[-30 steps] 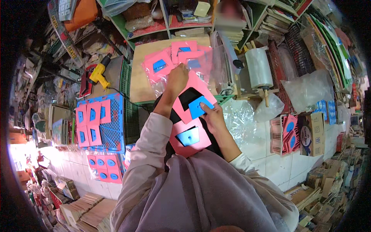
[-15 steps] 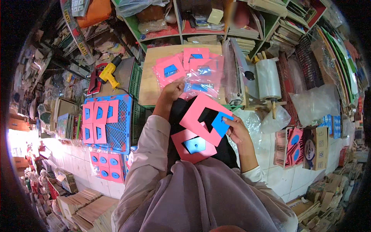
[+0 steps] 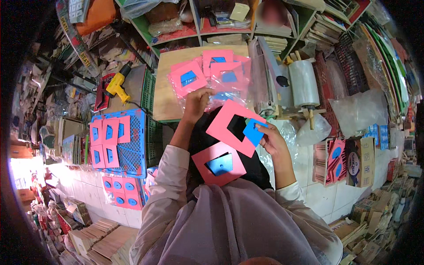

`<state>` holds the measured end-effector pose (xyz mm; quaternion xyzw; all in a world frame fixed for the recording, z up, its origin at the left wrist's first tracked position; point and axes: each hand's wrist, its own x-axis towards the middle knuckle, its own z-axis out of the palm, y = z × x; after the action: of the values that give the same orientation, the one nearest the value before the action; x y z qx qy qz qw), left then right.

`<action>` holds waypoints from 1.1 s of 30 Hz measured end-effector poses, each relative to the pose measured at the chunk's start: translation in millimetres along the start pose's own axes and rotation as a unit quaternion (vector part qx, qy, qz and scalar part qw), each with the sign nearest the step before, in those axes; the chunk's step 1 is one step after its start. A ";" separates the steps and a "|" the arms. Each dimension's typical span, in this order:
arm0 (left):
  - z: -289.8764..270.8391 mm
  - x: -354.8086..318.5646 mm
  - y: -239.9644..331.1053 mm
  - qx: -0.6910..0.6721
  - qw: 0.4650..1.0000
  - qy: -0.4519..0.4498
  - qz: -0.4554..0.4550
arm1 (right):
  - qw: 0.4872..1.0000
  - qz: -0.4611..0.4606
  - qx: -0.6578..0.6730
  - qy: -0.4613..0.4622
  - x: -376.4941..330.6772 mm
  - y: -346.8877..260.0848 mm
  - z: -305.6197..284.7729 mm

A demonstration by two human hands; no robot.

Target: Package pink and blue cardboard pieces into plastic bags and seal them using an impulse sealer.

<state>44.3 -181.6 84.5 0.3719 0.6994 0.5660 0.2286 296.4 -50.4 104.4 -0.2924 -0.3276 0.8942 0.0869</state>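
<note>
My right hand (image 3: 271,140) holds a pink foam board (image 3: 225,126) with a cut-out hole, and a blue foam shape (image 3: 252,131) is pinched at its edge. My left hand (image 3: 196,101) reaches forward onto a pile of pink boards with blue insets in clear plastic bags (image 3: 207,75) on a wooden tabletop (image 3: 165,95). A second pink board with a blue inset (image 3: 218,164) rests on my lap.
A blue crate (image 3: 132,150) at left carries more pink boards (image 3: 106,137). A yellow power tool (image 3: 115,85) lies beyond it. A roll of clear film (image 3: 304,83) stands at right beside a sealing machine (image 3: 269,84). Shelves and stacked cartons surround the spot.
My right hand has carried the pink board and blue shape rightward and slightly down. My left hand stays on the bagged pile. The view has shifted a little.
</note>
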 end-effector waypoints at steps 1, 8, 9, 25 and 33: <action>1.5 -3.2 1.3 0.052 0.999 -0.001 0.002 | 1.000 0.012 0.003 -0.015 -0.9 0.2 -1.0; 9.9 -7.0 15.6 0.189 0.970 0.051 0.146 | 0.996 0.070 0.032 -0.047 22.9 7.3 -4.6; 9.7 -6.1 17.4 0.205 0.966 0.043 0.153 | 0.997 0.047 0.039 -0.048 28.7 5.2 -5.6; 55.6 -40.9 44.1 0.066 0.996 0.028 0.046 | 0.971 -0.179 0.115 0.110 142.3 2.0 25.4; 38.8 -25.2 59.0 -0.075 0.997 0.013 0.004 | 0.983 -0.093 0.157 -0.013 168.4 7.7 31.2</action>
<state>104.0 -172.2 128.7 0.3491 0.6566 0.6222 0.2447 141.4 -14.6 40.2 -0.2312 -0.2105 0.9263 0.2104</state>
